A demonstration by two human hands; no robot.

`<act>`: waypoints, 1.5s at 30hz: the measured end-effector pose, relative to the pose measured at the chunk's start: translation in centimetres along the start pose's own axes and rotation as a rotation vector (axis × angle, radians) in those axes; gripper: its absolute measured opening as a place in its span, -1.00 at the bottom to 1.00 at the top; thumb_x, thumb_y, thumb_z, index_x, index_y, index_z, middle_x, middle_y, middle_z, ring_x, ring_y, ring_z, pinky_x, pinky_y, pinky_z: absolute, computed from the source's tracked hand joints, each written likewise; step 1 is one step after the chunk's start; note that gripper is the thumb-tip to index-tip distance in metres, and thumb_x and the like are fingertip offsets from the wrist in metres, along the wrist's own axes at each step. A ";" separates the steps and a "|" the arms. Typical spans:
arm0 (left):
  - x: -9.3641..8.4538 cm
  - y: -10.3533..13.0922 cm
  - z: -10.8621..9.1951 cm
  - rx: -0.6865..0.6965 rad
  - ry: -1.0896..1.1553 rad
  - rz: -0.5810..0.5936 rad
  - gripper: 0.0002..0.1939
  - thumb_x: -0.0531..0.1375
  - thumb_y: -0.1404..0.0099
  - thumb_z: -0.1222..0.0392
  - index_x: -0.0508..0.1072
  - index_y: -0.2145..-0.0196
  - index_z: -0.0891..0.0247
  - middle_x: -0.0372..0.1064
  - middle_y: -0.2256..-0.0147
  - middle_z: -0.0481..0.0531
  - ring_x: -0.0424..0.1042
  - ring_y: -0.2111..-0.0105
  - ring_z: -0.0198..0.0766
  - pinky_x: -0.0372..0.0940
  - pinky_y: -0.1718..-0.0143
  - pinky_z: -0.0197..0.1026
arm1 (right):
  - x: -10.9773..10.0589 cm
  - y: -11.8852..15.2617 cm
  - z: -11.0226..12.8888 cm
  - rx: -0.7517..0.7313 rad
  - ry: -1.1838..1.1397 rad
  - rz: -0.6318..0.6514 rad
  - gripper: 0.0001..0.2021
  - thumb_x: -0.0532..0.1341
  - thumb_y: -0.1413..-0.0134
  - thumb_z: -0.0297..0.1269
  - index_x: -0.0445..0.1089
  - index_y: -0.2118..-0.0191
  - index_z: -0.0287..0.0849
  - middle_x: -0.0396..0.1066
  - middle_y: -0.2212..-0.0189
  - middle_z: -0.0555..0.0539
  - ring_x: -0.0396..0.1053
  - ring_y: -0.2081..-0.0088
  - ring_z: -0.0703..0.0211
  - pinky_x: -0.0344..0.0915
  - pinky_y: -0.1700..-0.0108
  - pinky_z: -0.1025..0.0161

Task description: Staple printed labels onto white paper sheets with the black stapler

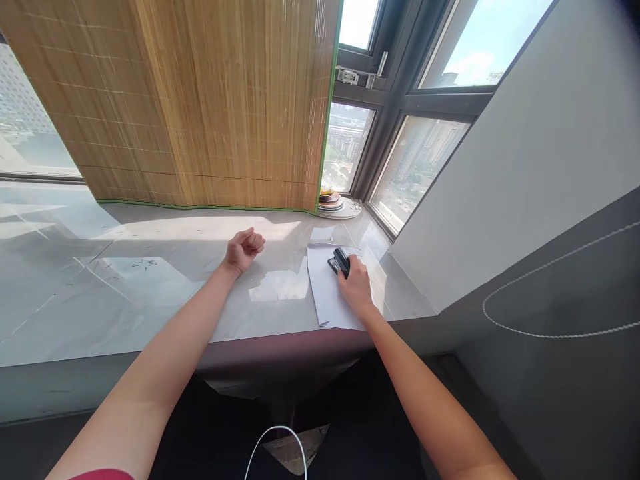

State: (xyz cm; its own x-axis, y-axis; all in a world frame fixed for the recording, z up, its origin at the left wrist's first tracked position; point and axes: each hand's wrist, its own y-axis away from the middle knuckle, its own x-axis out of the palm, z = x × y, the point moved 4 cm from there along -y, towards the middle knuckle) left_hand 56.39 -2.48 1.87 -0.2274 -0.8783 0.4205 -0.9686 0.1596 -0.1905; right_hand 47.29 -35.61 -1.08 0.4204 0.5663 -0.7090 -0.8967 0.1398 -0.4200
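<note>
A small black stapler is gripped in my right hand, at the right part of the window sill. Beneath it lie white sheets of paper, reaching close to the sill's front edge; my hand and forearm cover their right side. My left hand rests on the sill to the left of the paper, apart from it. Its fingers are curled into a loose fist, palm side partly up, and I see nothing in them.
The pale stone sill runs along the window. A bamboo blind hangs down to its back. Stacked plates stand in the far corner. A white wall slopes up at right, with a beaded cord hanging before the grey part.
</note>
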 end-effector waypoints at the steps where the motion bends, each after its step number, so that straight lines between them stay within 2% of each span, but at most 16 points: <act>1: 0.1 0.1 0.0 0.000 -0.003 0.009 -0.38 0.26 -0.28 0.04 -0.14 0.60 0.20 -0.26 0.58 -0.13 -0.08 0.59 -0.38 -0.06 0.54 -0.18 | -0.2 0.0 -0.2 0.016 -0.019 0.004 -0.73 0.16 -0.28 -0.11 0.28 0.01 -0.14 0.42 0.18 -0.19 0.35 0.12 -0.11 0.31 0.08 0.04; 3: 0.1 0.2 0.0 0.001 0.000 0.020 -0.38 0.26 -0.29 0.05 -0.14 0.60 0.20 -0.26 0.58 -0.13 -0.08 0.59 -0.38 -0.08 0.54 -0.19 | -0.7 -0.3 -0.5 0.072 -0.093 -0.009 -0.57 0.18 -0.28 0.10 0.28 -0.03 -0.13 0.43 0.15 -0.21 0.38 0.09 -0.12 0.31 0.06 0.04; 5: 0.1 0.2 0.0 0.003 0.011 0.029 -0.38 0.27 -0.29 0.06 -0.14 0.60 0.20 -0.26 0.57 -0.14 -0.08 0.59 -0.39 -0.09 0.55 -0.19 | -1.5 -1.1 -1.0 0.165 -0.224 -0.066 -0.48 0.08 -0.32 0.26 0.27 -0.06 -0.12 0.45 0.14 -0.20 0.42 0.10 -0.09 0.32 0.08 0.07; 7: 0.1 0.2 0.0 0.005 0.021 0.037 -0.38 0.27 -0.29 0.06 -0.14 0.61 0.21 -0.27 0.57 -0.14 -0.08 0.59 -0.39 -0.10 0.55 -0.19 | -2.2 -2.9 -1.8 0.237 -0.352 -0.136 -0.49 -0.10 -0.42 0.23 0.30 0.00 -0.10 0.47 0.17 -0.16 0.44 0.16 -0.01 0.32 0.12 0.11; 9: 0.1 0.1 0.0 0.006 0.022 0.035 -0.37 0.27 -0.29 0.05 -0.14 0.61 0.21 -0.27 0.57 -0.14 -0.09 0.59 -0.39 -0.10 0.55 -0.19 | -2.5 -5.5 -2.7 0.208 -0.382 -0.148 -0.55 -0.15 -0.48 0.08 0.33 0.11 -0.11 0.49 0.20 -0.15 0.44 0.19 0.04 0.32 0.13 0.13; 12: 0.1 -0.1 0.0 0.008 0.021 0.039 -0.37 0.27 -0.30 0.06 -0.14 0.61 0.20 -0.28 0.58 -0.14 -0.10 0.59 -0.39 -0.10 0.55 -0.19 | -1.0 -9.8 -3.3 0.009 -0.149 -0.017 -0.75 0.05 -0.38 -0.17 0.41 0.20 -0.15 0.52 0.17 -0.20 0.43 0.13 0.02 0.32 0.03 0.10; 15: 0.2 0.0 0.0 0.003 0.017 0.068 -0.37 0.27 -0.31 0.08 -0.14 0.61 0.20 -0.29 0.58 -0.14 -0.09 0.59 -0.39 -0.10 0.55 -0.20 | 1.9 -12.2 -3.3 -0.117 0.090 0.115 -0.79 0.10 -0.33 -0.34 0.47 0.09 -0.21 0.51 0.01 -0.28 0.42 -0.01 -0.04 0.32 -0.08 0.07; 19: 0.2 0.0 0.1 -0.002 0.021 0.059 -0.37 0.26 -0.32 0.10 -0.14 0.61 0.20 -0.29 0.58 -0.15 -0.09 0.60 -0.39 -0.09 0.57 -0.22 | 4.7 -12.4 -2.9 -0.170 0.157 0.200 -0.77 0.13 -0.36 -0.35 0.46 -0.02 -0.18 0.45 -0.16 -0.27 0.35 -0.17 -0.10 0.30 -0.16 0.03; 25: -0.7 -0.5 -0.3 0.014 0.119 -0.005 -0.40 0.24 -0.32 0.14 -0.14 0.61 0.20 -0.28 0.58 -0.14 -0.06 0.62 -0.39 -0.04 0.59 -0.25 | 5.8 -11.6 -2.1 -0.219 0.367 0.300 -0.69 -0.01 -0.52 -0.25 0.46 -0.07 -0.14 0.44 -0.18 -0.24 0.31 -0.22 -0.09 0.26 -0.22 -0.02; 27: -1.9 -0.5 -1.3 0.053 0.209 -0.068 -0.39 0.21 -0.35 0.14 -0.17 0.61 0.20 -0.28 0.59 -0.13 -0.05 0.63 -0.39 -0.03 0.60 -0.25 | 6.8 -11.5 -0.5 -0.252 0.385 0.317 -0.67 -0.04 -0.53 -0.25 0.46 -0.06 -0.14 0.44 -0.18 -0.25 0.30 -0.21 -0.08 0.26 -0.21 -0.02; 29: -3.7 -0.3 -2.6 0.135 0.307 -0.134 -0.38 0.18 -0.39 0.13 -0.21 0.60 0.21 -0.28 0.60 -0.13 -0.06 0.63 -0.39 -0.03 0.61 -0.25 | 8.5 -11.4 2.2 -0.287 0.391 0.337 -0.66 -0.06 -0.54 -0.25 0.45 -0.07 -0.13 0.43 -0.18 -0.25 0.29 -0.21 -0.08 0.26 -0.20 -0.01; 34: -8.6 0.8 -5.5 0.384 0.469 -0.271 -0.37 0.10 -0.48 0.09 -0.24 0.58 0.23 -0.30 0.62 -0.14 -0.13 0.63 -0.37 -0.07 0.62 -0.26 | 15.3 -10.3 11.4 -0.394 0.378 0.376 -0.68 -0.07 -0.55 -0.25 0.42 -0.06 -0.13 0.40 -0.17 -0.26 0.28 -0.19 -0.07 0.31 -0.16 -0.07; 38: -10.6 1.3 -6.4 0.515 0.499 -0.338 -0.40 0.02 -0.53 0.12 -0.25 0.57 0.24 -0.32 0.63 -0.14 -0.17 0.62 -0.36 -0.09 0.61 -0.27 | 20.3 -9.6 17.8 -0.453 0.342 0.386 -0.66 -0.12 -0.54 -0.35 0.41 -0.01 -0.14 0.41 -0.12 -0.26 0.28 -0.15 -0.08 0.34 -0.14 -0.19; 41: -11.1 1.4 -6.7 0.565 0.507 -0.355 -0.40 0.01 -0.55 0.10 -0.25 0.56 0.25 -0.30 0.62 -0.14 -0.19 0.61 -0.36 -0.09 0.60 -0.27 | 22.5 -9.3 20.5 -0.496 0.311 0.387 -0.67 -0.12 -0.52 -0.38 0.39 0.01 -0.15 0.39 -0.11 -0.29 0.28 -0.13 -0.11 0.34 -0.13 -0.25; 45: -11.1 1.2 -6.9 0.585 0.525 -0.326 -0.40 0.02 -0.55 0.11 -0.27 0.55 0.25 -0.32 0.62 -0.14 -0.21 0.60 -0.36 -0.11 0.60 -0.26 | 23.2 -9.2 21.3 -0.498 0.293 0.398 -0.70 -0.11 -0.52 -0.36 0.37 0.03 -0.15 0.37 -0.10 -0.29 0.27 -0.13 -0.12 0.32 -0.14 -0.27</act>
State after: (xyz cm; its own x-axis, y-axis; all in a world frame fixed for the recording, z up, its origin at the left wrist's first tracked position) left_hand 57.03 10.60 3.05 -0.1029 -0.4939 0.8634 -0.8188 -0.4507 -0.3555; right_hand 62.32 -6.44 -1.59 0.1562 0.2454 -0.9568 -0.8492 -0.4613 -0.2570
